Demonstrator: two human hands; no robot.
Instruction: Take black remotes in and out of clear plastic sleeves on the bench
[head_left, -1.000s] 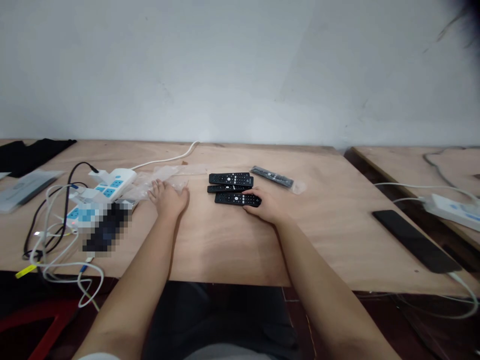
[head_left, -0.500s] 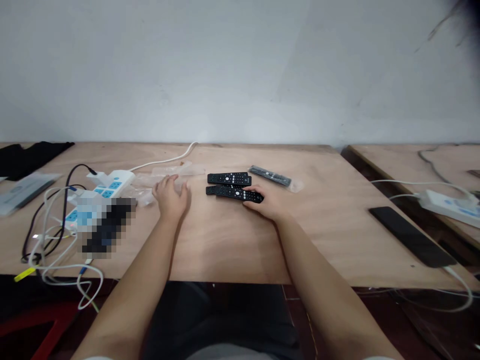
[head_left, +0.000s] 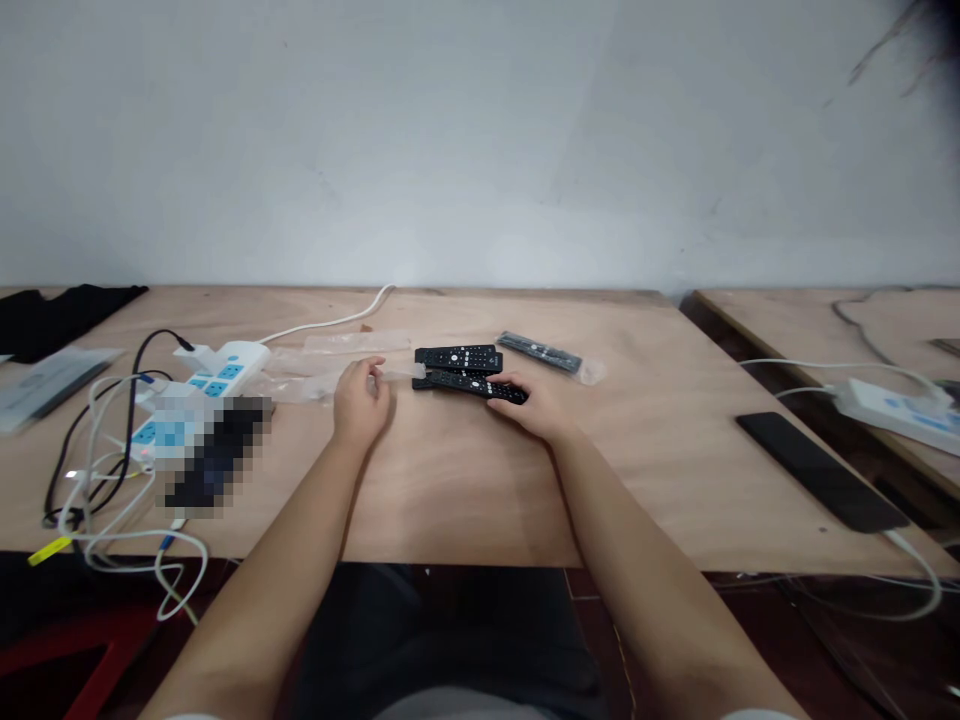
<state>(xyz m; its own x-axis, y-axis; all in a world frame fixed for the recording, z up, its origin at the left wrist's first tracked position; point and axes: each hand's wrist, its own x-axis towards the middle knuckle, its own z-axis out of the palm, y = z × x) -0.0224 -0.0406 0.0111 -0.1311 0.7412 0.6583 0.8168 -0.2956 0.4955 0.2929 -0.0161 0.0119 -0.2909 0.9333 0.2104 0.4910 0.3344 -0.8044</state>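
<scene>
My right hand (head_left: 538, 405) grips the near end of a black remote control (head_left: 480, 387), tilted over two more black remotes (head_left: 459, 358) lying side by side on the wooden table (head_left: 465, 480). My left hand (head_left: 361, 405) pinches a clear plastic sleeve (head_left: 397, 371) whose open end meets the far tip of that remote. More clear sleeves (head_left: 330, 350) lie flat just left of my left hand. Behind the remotes, another remote inside a plastic sleeve (head_left: 543, 353) lies at an angle.
White power strips (head_left: 214, 368) with tangled cables (head_left: 105, 470) crowd the left side. A black phone (head_left: 821, 470) lies near the table's right edge. A second table (head_left: 825, 330) with a white power strip (head_left: 900, 412) stands at right. Black cloth (head_left: 56, 310) lies far left.
My left hand has picked a clear sleeve off the pile and carried it right to the remotes. My right hand has lifted the nearest remote and turned its tip toward the sleeve.
</scene>
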